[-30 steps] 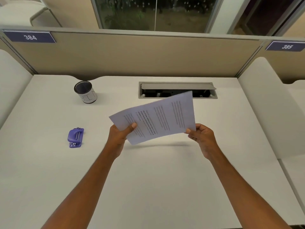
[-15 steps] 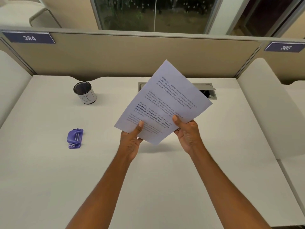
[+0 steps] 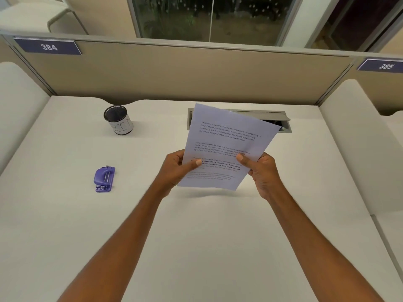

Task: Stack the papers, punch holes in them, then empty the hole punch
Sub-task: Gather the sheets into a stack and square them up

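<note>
I hold the white printed papers [image 3: 229, 136] upright above the middle of the white desk [image 3: 196, 236], text facing me, the lower edge close to the desk top. My left hand [image 3: 176, 168] grips the lower left edge, thumb on the front. My right hand [image 3: 259, 171] grips the lower right edge the same way. How many sheets are in the bundle I cannot tell. The small purple hole punch [image 3: 104, 179] lies on the desk well left of my left hand, untouched.
A black mesh cup with a white label [image 3: 118, 123] stands at the back left. A grey cable hatch [image 3: 281, 120] is set into the desk behind the papers. Beige partitions close the back and both sides.
The papers have turned from lying flat and sideways to standing upright in portrait. Both hands have moved closer together onto the lower edges, and the bundle has dropped towards the desk.
</note>
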{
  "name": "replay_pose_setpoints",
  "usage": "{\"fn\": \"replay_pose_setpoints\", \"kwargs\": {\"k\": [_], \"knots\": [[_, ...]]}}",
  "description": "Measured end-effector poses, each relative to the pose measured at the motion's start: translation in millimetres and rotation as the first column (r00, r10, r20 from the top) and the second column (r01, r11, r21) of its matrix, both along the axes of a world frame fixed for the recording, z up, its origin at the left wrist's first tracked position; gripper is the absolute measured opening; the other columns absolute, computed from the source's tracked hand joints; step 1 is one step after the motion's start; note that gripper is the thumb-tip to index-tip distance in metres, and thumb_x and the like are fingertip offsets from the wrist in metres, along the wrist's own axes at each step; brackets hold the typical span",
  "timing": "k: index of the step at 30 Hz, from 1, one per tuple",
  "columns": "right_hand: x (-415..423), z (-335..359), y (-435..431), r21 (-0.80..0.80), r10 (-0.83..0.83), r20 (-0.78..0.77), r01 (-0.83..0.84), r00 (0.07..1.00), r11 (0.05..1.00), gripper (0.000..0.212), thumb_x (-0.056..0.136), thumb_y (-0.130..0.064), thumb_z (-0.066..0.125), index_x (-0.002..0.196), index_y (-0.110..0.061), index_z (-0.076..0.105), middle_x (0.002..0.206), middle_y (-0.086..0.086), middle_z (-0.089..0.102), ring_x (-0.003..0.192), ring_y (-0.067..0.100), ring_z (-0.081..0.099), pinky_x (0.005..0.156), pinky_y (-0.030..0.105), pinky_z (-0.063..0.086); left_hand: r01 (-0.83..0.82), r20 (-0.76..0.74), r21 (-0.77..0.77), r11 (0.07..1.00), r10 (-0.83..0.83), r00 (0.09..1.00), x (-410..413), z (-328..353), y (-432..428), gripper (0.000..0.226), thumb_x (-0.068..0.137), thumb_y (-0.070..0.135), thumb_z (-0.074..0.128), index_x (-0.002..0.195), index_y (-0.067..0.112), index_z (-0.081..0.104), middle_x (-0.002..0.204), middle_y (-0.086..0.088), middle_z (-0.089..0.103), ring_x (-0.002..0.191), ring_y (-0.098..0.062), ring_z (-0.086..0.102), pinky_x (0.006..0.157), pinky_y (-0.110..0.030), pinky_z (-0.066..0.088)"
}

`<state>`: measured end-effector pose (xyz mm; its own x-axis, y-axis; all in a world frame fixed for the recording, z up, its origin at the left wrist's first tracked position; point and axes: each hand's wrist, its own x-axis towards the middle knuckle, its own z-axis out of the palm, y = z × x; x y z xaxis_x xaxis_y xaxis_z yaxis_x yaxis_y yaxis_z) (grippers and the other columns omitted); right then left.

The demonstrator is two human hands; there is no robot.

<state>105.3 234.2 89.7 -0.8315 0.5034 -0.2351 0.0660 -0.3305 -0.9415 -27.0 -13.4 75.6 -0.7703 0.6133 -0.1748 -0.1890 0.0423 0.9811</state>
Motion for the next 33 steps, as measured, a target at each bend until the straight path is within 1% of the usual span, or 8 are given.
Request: {"fn": "replay_pose_setpoints", "kwargs": {"k": [4, 7, 10, 14, 21, 24, 28, 33], "knots": [[-0.1, 0.3, 0.8, 0.069, 0.000, -0.012, 0.001, 1.000, 0.998, 0.030, 0.088, -0.009, 0.089, 0.110, -0.030, 0.086, 0.123, 0.004, 0.084, 0.108, 0.026, 0.081, 0.098, 0.044, 0.066, -0.085, -0.053, 0.018, 0.996, 0.086, 0.995, 9.6, -4.3, 9.7, 0.022, 0.098, 0.027, 0.084, 0.119, 0.034, 0.084, 0.119, 0.005, 0.086, 0.106, -0.016, 0.083, 0.086, -0.026, 0.065], [1.3, -1.8, -0.3, 0.122, 0.022, -0.010, -0.021, 1.000, 0.992, 0.028, 0.090, -0.010, 0.089, 0.107, -0.033, 0.087, 0.117, -0.002, 0.086, 0.098, 0.017, 0.081, 0.085, 0.029, 0.065, -0.146, -0.038, -0.003, 0.989, 0.146, 0.989, 14.5, -11.2, 12.2, 0.023, 0.095, 0.029, 0.087, 0.117, 0.033, 0.082, 0.117, 0.009, 0.086, 0.104, -0.012, 0.082, 0.086, -0.024, 0.064], [3.3, -12.9, -1.8, 0.178, 0.050, 0.059, -0.060, 0.997, 0.982, 0.025, 0.090, -0.013, 0.090, 0.107, -0.030, 0.086, 0.115, -0.004, 0.086, 0.096, 0.014, 0.081, 0.082, 0.025, 0.064, -0.176, 0.000, -0.014, 0.984, 0.176, 0.984, 18.7, -20.0, 12.7, 0.028, 0.094, 0.028, 0.089, 0.120, 0.032, 0.080, 0.118, 0.010, 0.085, 0.107, -0.013, 0.082, 0.087, -0.023, 0.065], [10.0, -31.4, -2.8, 0.160, 0.051, 0.140, -0.073, 0.989, 0.984, 0.027, 0.087, -0.012, 0.092, 0.107, -0.028, 0.084, 0.113, -0.007, 0.087, 0.097, 0.009, 0.082, 0.081, 0.021, 0.063, -0.198, 0.016, -0.070, 0.978, 0.200, 0.980, 24.4, -32.1, 14.4, 0.033, 0.096, 0.024, 0.086, 0.128, 0.019, 0.080, 0.120, 0.007, 0.085, 0.110, -0.018, 0.081, 0.098, -0.034, 0.066], [14.9, -38.2, 7.3, 0.167, 0.079, 0.166, -0.107, 0.983, 0.980, 0.023, 0.092, -0.016, 0.089, 0.112, -0.027, 0.085, 0.118, -0.002, 0.086, 0.103, 0.017, 0.083, 0.085, 0.026, 0.065, -0.191, 0.056, -0.037, 0.981, 0.193, 0.980, 27.4, -35.3, 15.6, 0.025, 0.100, 0.025, 0.081, 0.125, 0.021, 0.079, 0.118, 0.005, 0.086, 0.104, -0.020, 0.084, 0.088, -0.035, 0.070], [13.3, -36.8, 12.0, 0.157, 0.082, 0.156, -0.106, 0.984, 0.982, 0.025, 0.095, -0.012, 0.085, 0.117, -0.023, 0.083, 0.120, 0.001, 0.086, 0.105, 0.020, 0.083, 0.086, 0.028, 0.067, -0.227, 0.123, -0.025, 0.973, 0.229, 0.966, 24.8, -34.7, 16.4, 0.027, 0.099, 0.026, 0.083, 0.124, 0.017, 0.079, 0.117, -0.001, 0.086, 0.102, -0.025, 0.084, 0.084, -0.038, 0.070], [9.3, -38.1, 16.1, 0.151, 0.081, 0.216, -0.116, 0.973, 0.982, 0.016, 0.097, -0.011, 0.083, 0.111, -0.013, 0.078, 0.110, 0.006, 0.087, 0.095, 0.022, 0.084, 0.075, 0.033, 0.068, -0.272, 0.198, -0.079, 0.959, 0.283, 0.938, 18.5, -36.0, 14.0, 0.025, 0.096, 0.023, 0.085, 0.120, 0.016, 0.080, 0.112, -0.004, 0.087, 0.098, -0.026, 0.085, 0.079, -0.037, 0.069], [4.5, -47.0, 9.3, 0.090, 0.114, 0.299, -0.147, 0.948, 0.985, 0.019, 0.095, -0.013, 0.085, 0.112, -0.011, 0.078, 0.106, 0.008, 0.087, 0.084, 0.021, 0.083, 0.066, 0.032, 0.065, -0.254, 0.285, -0.185, 0.949, 0.299, 0.911, 13.2, -37.6, 6.6, 0.021, 0.097, 0.020, 0.085, 0.117, 0.016, 0.081, 0.106, -0.003, 0.088, 0.095, -0.028, 0.086, 0.072, -0.035, 0.069]]}}
